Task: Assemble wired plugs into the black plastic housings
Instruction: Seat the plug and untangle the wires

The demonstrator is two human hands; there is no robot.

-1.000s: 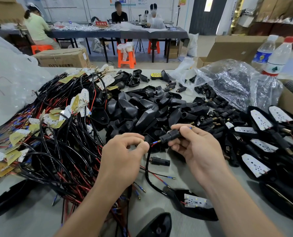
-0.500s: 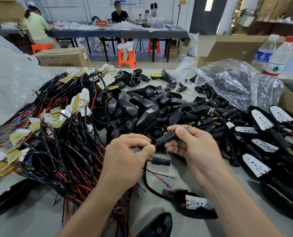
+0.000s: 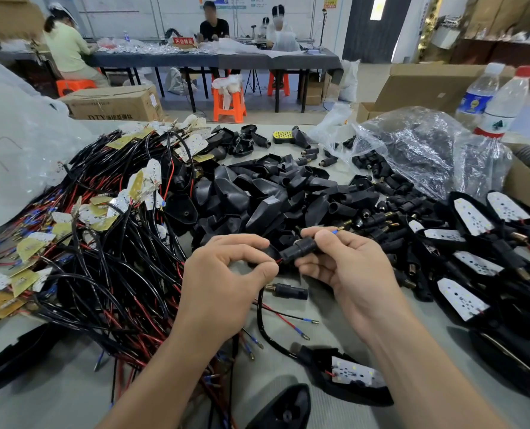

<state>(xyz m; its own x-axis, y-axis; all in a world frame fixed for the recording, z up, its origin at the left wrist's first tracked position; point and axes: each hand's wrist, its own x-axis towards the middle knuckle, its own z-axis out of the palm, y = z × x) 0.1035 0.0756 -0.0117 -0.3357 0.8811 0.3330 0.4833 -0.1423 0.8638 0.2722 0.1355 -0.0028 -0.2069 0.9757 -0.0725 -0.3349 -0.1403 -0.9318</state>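
While aloft, plug (image 3: 299, 247) inside right grip (image 3: 345, 269)

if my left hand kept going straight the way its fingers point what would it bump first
Most likely the black plug pinched in the right hand; the left hand pinches its wire just short of it.
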